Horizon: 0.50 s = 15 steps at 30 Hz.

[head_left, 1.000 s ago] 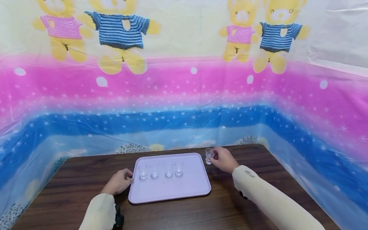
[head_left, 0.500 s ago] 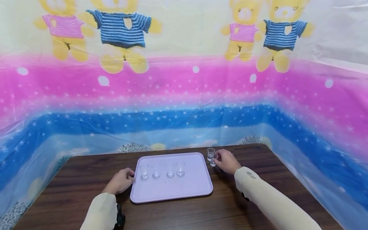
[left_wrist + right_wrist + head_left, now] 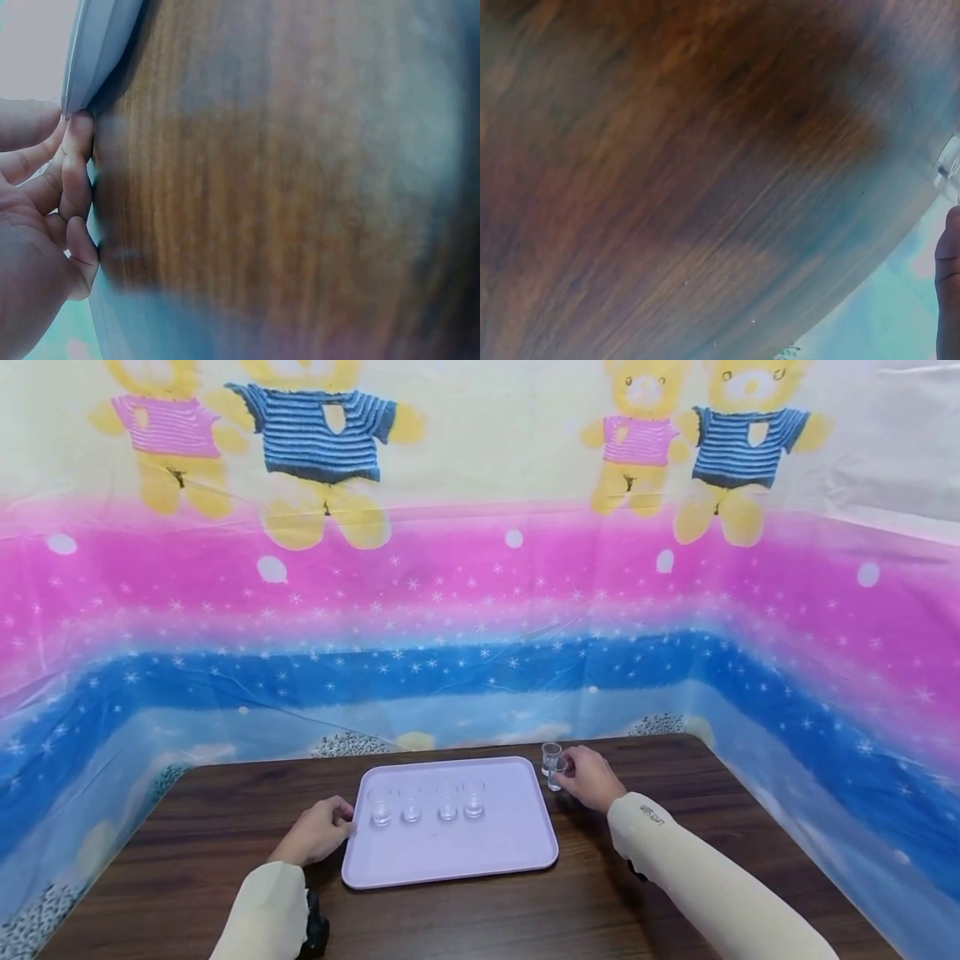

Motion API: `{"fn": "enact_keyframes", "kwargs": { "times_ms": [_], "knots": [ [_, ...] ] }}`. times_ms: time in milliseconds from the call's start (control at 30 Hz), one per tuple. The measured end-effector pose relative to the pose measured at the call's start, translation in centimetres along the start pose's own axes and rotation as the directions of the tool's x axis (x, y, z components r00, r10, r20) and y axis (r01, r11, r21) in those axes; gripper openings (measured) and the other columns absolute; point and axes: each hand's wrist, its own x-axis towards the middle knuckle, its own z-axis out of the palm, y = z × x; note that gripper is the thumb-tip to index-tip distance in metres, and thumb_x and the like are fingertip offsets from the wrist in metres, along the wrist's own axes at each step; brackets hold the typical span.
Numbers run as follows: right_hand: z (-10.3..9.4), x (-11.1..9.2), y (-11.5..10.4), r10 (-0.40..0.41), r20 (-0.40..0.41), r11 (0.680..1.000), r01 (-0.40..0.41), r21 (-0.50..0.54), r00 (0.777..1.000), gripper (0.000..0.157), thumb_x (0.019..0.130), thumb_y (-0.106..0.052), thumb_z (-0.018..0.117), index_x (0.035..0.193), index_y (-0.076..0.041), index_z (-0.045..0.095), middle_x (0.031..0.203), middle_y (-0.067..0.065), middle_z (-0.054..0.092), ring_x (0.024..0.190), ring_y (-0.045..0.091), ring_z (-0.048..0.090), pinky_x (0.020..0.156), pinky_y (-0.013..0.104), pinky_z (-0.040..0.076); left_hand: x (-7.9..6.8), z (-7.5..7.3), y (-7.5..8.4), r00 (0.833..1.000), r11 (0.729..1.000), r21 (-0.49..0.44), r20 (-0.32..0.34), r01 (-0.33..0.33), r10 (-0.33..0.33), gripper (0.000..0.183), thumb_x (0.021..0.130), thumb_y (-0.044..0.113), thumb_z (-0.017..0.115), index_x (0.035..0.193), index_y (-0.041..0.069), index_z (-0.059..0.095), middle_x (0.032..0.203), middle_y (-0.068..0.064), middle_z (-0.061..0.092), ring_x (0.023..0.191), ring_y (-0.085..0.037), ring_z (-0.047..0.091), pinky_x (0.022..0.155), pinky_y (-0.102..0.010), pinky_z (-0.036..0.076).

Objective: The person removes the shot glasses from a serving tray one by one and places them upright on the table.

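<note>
At the tray's left edge my left hand (image 3: 317,832) pinches the pale lilac tray (image 3: 450,857); the left wrist view shows the thumb above the tray rim (image 3: 101,56) and fingertips beneath it. Several small clear glasses stand upright in a row on the tray, from a left glass (image 3: 381,814) to a right glass (image 3: 473,803). Beyond the tray's far right corner, my right hand (image 3: 592,778) holds a small shot glass (image 3: 556,776) between thumb and fingers. Close behind it stands another shot glass (image 3: 551,752). The right wrist view catches only one finger and part of a glass (image 3: 949,161).
Everything stands on a dark wooden table (image 3: 450,927). The two glasses at the right are near its back edge. A printed cloth (image 3: 480,610) with bears and snowflakes hangs behind and around the sides.
My right hand's shot glass has shifted slightly right and nearer, so the glass behind it shows separately. The left hand keeps its hold on the tray. The head view has moved a little.
</note>
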Motion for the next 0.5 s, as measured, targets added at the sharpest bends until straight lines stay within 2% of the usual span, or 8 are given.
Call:
{"fn": "enact_keyframes", "kwargs": {
  "times_ms": [133, 233, 367, 500],
  "knots": [
    [-0.8, -0.2, 0.1, -0.041, -0.041, 0.999, 0.042, 0.012, 0.998, 0.045, 0.066, -0.027, 0.072, 0.102, -0.004, 0.057, 0.081, -0.002, 0.050, 0.070, 0.011, 0.049, 0.060, 0.029, 0.043, 0.1, 0.1, 0.1, 1.000, 1.000, -0.001, -0.003, -0.007, 0.007, 0.022, 0.080, 0.010, 0.056, 0.099, 0.000, 0.052, 0.073, -0.006, 0.050, 0.062, -0.017, 0.047, 0.056, -0.030, 0.039],
    [-1.4, -0.2, -0.2, -0.106, -0.106, 0.994, 0.107, 0.004, 0.989, 0.049, 0.065, -0.029, 0.073, 0.105, -0.004, 0.056, 0.082, 0.000, 0.050, 0.070, 0.011, 0.048, 0.060, 0.030, 0.041, 0.1, 0.2, 0.1, 1.000, 1.000, -0.008, 0.002, -0.013, 0.013, 0.022, 0.080, 0.009, 0.056, 0.100, 0.000, 0.051, 0.073, -0.006, 0.050, 0.062, -0.017, 0.046, 0.055, -0.029, 0.038],
    [-1.5, 0.0, -1.5, -0.218, -0.166, 0.975, 0.224, 0.017, 0.962, 0.046, 0.069, -0.029, 0.070, 0.106, -0.005, 0.056, 0.083, 0.004, 0.051, 0.070, 0.014, 0.048, 0.059, 0.029, 0.041, 0.2, 0.2, 0.0, 1.000, 1.000, -0.012, 0.010, -0.013, 0.013, 0.022, 0.080, 0.009, 0.056, 0.100, 0.000, 0.052, 0.073, -0.006, 0.050, 0.061, -0.017, 0.046, 0.055, -0.030, 0.038],
    [-1.0, 0.1, -3.6, -0.291, -0.142, 0.954, 0.297, 0.027, 0.946, 0.044, 0.072, -0.032, 0.067, 0.107, -0.008, 0.055, 0.085, 0.002, 0.052, 0.074, 0.015, 0.050, 0.062, 0.026, 0.041, 0.4, 0.1, -0.2, 1.000, 1.000, -0.016, 0.009, -0.021, 0.021, 0.023, 0.079, 0.009, 0.056, 0.100, 0.000, 0.052, 0.074, -0.006, 0.050, 0.062, -0.017, 0.046, 0.056, -0.030, 0.038]
  ]
}}
